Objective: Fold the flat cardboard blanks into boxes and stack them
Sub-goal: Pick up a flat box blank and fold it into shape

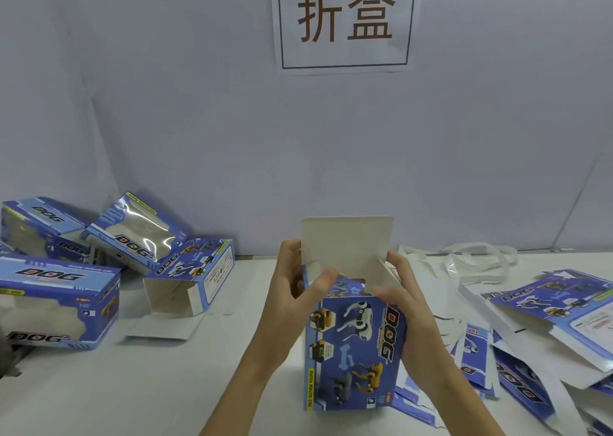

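White table under the wall sign | box upright at centre so its open top faces me | left hand and right hand curl round its sides — thumbs near the side flaps, tall flap up | flat blanks right, folded boxes left.

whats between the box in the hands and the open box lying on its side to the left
Head view: only the left hand and bare white table lie between the held box and the open box.

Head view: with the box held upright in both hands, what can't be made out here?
- Box inside and far face: hidden by its near wall and raised top flap.
- Left side flap: mostly covered by the left hand.
- Flat blanks: count unclear, overlapping and cut by the right edge.
- Fine print on the folded boxes: too small.
- Right hand: fingertips behind the box.
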Demonstrator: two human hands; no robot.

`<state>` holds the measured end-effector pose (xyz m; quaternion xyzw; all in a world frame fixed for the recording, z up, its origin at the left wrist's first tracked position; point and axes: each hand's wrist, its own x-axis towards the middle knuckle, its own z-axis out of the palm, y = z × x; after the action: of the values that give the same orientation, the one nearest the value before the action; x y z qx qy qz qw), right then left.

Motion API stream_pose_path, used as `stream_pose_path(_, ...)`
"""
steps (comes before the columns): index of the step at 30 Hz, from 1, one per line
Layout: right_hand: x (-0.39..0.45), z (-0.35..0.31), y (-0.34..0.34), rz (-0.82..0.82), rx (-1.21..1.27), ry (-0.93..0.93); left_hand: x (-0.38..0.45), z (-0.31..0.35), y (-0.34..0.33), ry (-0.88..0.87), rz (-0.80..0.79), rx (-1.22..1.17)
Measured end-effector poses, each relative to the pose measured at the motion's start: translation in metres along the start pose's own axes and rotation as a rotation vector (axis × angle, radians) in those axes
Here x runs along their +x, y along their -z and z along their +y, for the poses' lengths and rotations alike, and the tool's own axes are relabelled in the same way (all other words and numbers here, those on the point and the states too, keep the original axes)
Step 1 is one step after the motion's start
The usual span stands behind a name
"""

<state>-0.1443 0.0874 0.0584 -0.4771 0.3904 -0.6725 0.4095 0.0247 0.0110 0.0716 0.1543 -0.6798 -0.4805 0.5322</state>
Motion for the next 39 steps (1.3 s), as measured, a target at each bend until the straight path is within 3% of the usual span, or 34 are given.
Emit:
stream_pose_path(4, 0.001, -0.013, 0.004, 0.025, -0.173, 0.029, -0.004, 0.001, -0.004, -0.006, -0.107, -0.019)
stream_pose_path(6, 0.001, -0.019, 0.010, -0.026, -0.195, -0.044, -0.003, 0.001, -0.002, 0.004, -0.134, -0.019)
stream_pose_path(8, 0.000, -0.020, 0.014, -0.090, -0.100, -0.152, -0.003, -0.001, 0.000, -0.001, -0.137, 0.010)
stream_pose_path(11, -0.001, -0.018, 0.012, -0.044, 0.075, -0.247, -0.003, -0.005, -0.002, -0.007, -0.122, 0.031)
stream_pose_path(14, -0.001, -0.015, 0.004, -0.016, 0.164, -0.214, -0.005, -0.013, -0.009, 0.038, 0.033, -0.071)
stream_pose_path(16, -0.001, -0.012, 0.000, 0.030, 0.165, -0.189, -0.007, -0.019, -0.010, 0.055, 0.038, -0.173)
stream_pose_path(24, 0.007, 0.001, 0.001, 0.116, 0.066, -0.099, -0.006, -0.028, -0.013, -0.021, 0.192, -0.087)
stream_pose_path(26, 0.007, 0.002, -0.002, 0.126, 0.074, -0.054, -0.007, -0.023, -0.015, 0.040, 0.227, -0.149)
stream_pose_path(28, 0.005, 0.005, -0.005, 0.136, 0.081, -0.020, -0.008, -0.019, -0.014, 0.070, 0.208, -0.230)
stream_pose_path(32, -0.002, 0.006, -0.008, 0.246, 0.120, 0.037, -0.010, -0.016, -0.012, -0.031, 0.196, -0.260)
stream_pose_path(36, -0.001, 0.007, -0.011, 0.304, 0.104, 0.030, -0.009, -0.014, -0.018, 0.083, 0.270, -0.334)
stream_pose_path(39, 0.000, 0.008, -0.013, 0.328, 0.041, 0.078, -0.009, -0.015, -0.020, 0.076, 0.259, -0.299)
